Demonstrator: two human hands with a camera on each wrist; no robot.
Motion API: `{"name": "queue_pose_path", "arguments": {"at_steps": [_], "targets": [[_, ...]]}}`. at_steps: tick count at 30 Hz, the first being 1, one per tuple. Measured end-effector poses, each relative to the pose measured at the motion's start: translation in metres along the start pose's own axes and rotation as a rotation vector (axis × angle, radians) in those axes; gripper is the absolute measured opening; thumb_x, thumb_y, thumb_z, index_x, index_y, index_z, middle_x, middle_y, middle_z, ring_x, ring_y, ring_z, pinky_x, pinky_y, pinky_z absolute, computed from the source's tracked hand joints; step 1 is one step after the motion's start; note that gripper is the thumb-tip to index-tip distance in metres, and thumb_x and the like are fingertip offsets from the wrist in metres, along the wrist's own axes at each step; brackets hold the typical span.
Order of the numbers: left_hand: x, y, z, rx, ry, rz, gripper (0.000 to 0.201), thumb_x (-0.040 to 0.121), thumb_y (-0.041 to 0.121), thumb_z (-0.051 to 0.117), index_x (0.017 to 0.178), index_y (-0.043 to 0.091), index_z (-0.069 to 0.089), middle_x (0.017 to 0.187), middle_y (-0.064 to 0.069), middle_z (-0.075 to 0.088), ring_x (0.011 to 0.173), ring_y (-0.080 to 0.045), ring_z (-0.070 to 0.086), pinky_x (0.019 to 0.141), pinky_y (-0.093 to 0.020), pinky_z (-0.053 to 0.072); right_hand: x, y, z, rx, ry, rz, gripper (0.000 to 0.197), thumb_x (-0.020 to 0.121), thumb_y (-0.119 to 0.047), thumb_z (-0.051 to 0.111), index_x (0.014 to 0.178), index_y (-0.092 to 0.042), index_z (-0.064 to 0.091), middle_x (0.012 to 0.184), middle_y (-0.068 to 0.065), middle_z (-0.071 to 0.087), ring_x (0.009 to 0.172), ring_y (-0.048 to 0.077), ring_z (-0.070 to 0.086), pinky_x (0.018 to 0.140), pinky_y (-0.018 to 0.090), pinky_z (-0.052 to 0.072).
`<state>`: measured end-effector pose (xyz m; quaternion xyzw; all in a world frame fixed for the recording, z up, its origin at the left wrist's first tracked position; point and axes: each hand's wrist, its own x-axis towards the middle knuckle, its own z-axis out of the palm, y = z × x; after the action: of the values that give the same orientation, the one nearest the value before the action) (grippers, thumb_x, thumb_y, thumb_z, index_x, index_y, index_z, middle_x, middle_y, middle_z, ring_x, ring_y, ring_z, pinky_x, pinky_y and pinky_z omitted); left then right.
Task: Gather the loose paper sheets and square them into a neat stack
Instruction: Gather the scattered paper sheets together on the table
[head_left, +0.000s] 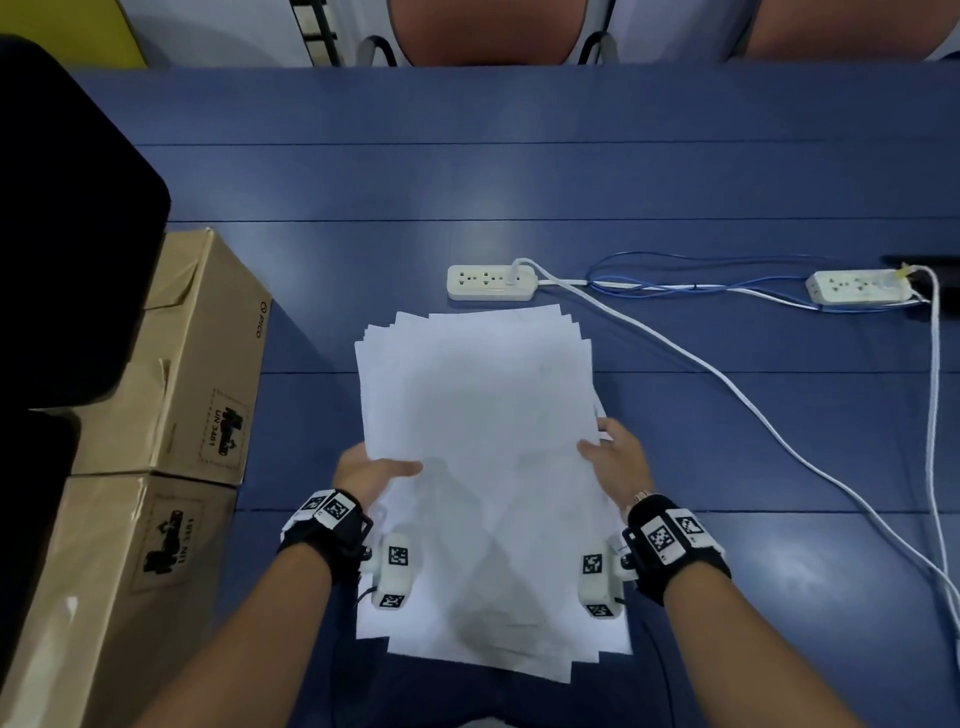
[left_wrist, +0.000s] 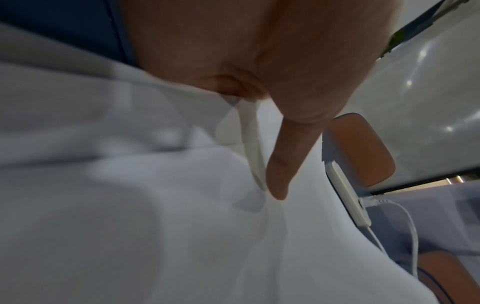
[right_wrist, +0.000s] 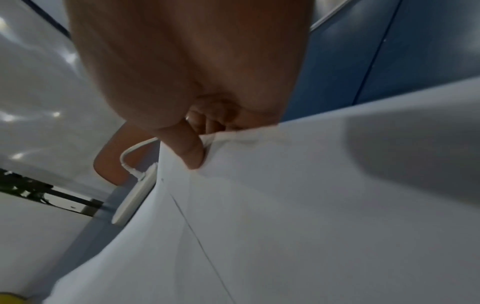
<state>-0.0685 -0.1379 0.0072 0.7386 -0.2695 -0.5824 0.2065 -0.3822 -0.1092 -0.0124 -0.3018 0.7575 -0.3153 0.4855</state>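
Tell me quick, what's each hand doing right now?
Left hand: grips the left edge of the paper sheets, thumb on top.
Right hand: grips the right edge of the same sheets.

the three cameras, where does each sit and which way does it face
Head: worn on the head, looking down at the blue table; shows both forearms, left hand and right hand holding the paper sheets.
Left wrist: along the left thumb onto the paper.
Right wrist: along the right thumb onto the paper.
Shared: the sheets and the power strip.
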Motion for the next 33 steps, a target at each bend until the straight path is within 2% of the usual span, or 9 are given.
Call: {"name": "queue_pose_path", "arguments": {"at_steps": [5,9,13,15,19,22,26,29,33], "targets": [[0.009,-0.005,-0.002,0.060,0.013,0.007,0.031,0.070,-0.004,0.083,0.093,0.012,0.070,0.094,-0.006,0.075,0.085,-0.025,0.070,0.079,-0.036,0.055,-0.019,-0.003,0.011,0.039,-0.209,0.036,0.014,0.088,-0.013,0.061,0.098,-0.019,0.067,0.090,-0.001,0.073,0.077,0.015,0.063,0.062,0.020,0.046],[0.017,-0.009,-0.003,0.064,0.013,0.015,0.034,0.078,-0.002,0.078,0.109,0.005,0.067,0.106,-0.013,0.074,0.101,-0.034,0.069,0.095,-0.049,0.054,-0.015,0.004,0.007,-0.273,0.036,-0.052,0.015,0.086,-0.024,0.064,0.100,-0.022,0.069,0.106,0.000,0.067,0.099,0.022,0.062,0.081,0.030,0.049],[0.019,-0.010,0.006,0.031,0.011,0.045,0.035,0.084,-0.002,0.071,0.118,0.007,0.066,0.112,-0.014,0.073,0.105,-0.034,0.068,0.098,-0.048,0.052,-0.005,0.014,-0.009,-0.690,0.365,0.014,0.052,0.085,-0.030,0.060,0.135,-0.023,0.048,0.143,0.007,0.042,0.128,0.032,0.039,0.099,0.049,0.037],[0.019,-0.010,0.007,-0.023,-0.006,0.037,0.035,0.086,-0.002,0.068,0.120,0.008,0.065,0.113,-0.014,0.072,0.103,-0.033,0.068,0.091,-0.044,0.054,0.003,0.013,-0.023,-0.665,0.305,0.095,0.045,0.087,-0.023,0.054,0.132,-0.017,0.048,0.135,0.013,0.050,0.120,0.036,0.046,0.093,0.047,0.043],[0.015,-0.009,0.010,-0.135,-0.078,0.004,0.033,0.090,-0.004,0.062,0.119,0.011,0.063,0.107,-0.007,0.072,0.091,-0.024,0.067,0.068,-0.033,0.051,0.013,0.014,-0.046,-0.517,0.127,0.140,0.014,0.085,-0.009,0.052,0.095,-0.012,0.061,0.090,0.007,0.062,0.086,0.031,0.059,0.069,0.031,0.046],[0.017,-0.010,0.006,-0.179,-0.124,-0.023,0.039,0.087,-0.004,0.065,0.123,0.012,0.064,0.116,-0.010,0.073,0.102,-0.029,0.069,0.077,-0.037,0.054,0.012,0.017,-0.054,-0.273,0.097,0.183,0.006,0.081,-0.004,0.066,0.076,-0.008,0.066,0.076,0.008,0.065,0.073,0.027,0.062,0.065,0.030,0.049],[0.017,-0.011,0.005,-0.265,-0.198,-0.085,0.039,0.085,-0.001,0.067,0.122,0.011,0.067,0.116,-0.015,0.075,0.108,-0.038,0.070,0.098,-0.053,0.052,0.005,0.027,-0.056,0.048,-0.134,0.368,0.016,0.085,-0.002,0.071,0.100,0.002,0.069,0.089,0.014,0.073,0.065,0.022,0.067,0.057,0.028,0.053],[0.015,-0.009,0.008,-0.209,-0.252,-0.076,0.041,0.082,-0.007,0.065,0.120,0.009,0.067,0.116,-0.017,0.074,0.109,-0.040,0.069,0.099,-0.054,0.052,-0.001,0.027,-0.045,0.046,-0.212,0.377,0.019,0.087,0.006,0.061,0.104,0.001,0.067,0.072,0.007,0.072,0.050,0.013,0.063,0.052,0.026,0.052],[0.022,-0.004,0.007,-0.118,-0.189,-0.012,0.051,0.077,-0.024,0.061,0.119,0.005,0.066,0.114,-0.020,0.073,0.105,-0.038,0.069,0.098,-0.054,0.051,-0.001,0.022,-0.038,-0.046,-0.043,0.300,0.018,0.081,0.005,0.061,0.083,-0.009,0.072,0.074,0.009,0.069,0.066,0.023,0.063,0.063,0.030,0.054]]}}
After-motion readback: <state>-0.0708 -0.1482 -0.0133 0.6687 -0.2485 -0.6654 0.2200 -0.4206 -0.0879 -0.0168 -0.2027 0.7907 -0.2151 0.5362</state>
